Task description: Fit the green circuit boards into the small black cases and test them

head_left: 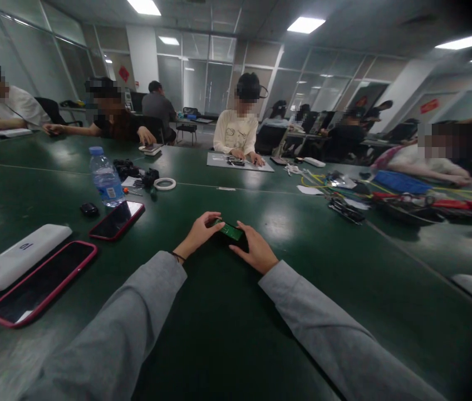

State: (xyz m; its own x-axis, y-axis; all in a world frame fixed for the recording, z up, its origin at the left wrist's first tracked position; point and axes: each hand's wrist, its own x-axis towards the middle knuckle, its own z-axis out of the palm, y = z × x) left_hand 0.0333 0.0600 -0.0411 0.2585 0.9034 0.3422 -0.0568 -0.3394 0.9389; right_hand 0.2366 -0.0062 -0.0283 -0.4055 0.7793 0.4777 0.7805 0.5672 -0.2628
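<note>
Between both hands, just above the table, is a small dark rectangular device (230, 231) with a green face. Whether that face is a lit screen or a circuit board, I cannot tell. My left hand (200, 233) grips its left end, with the thumb along the near side of the face. At the right end, my right hand (256, 249) holds it with the thumb below and a finger at the top corner. The device tilts down to the right, and its lower edge lies in shadow.
Left on the green table (202, 345) lie a phone (117, 220), another phone (44, 281), a white power bank (21, 256) and a black case (89, 209). A water bottle (106, 178) stands behind them beside a tape roll (165, 184). Cables (344, 186) and tools spread right; several people sit around.
</note>
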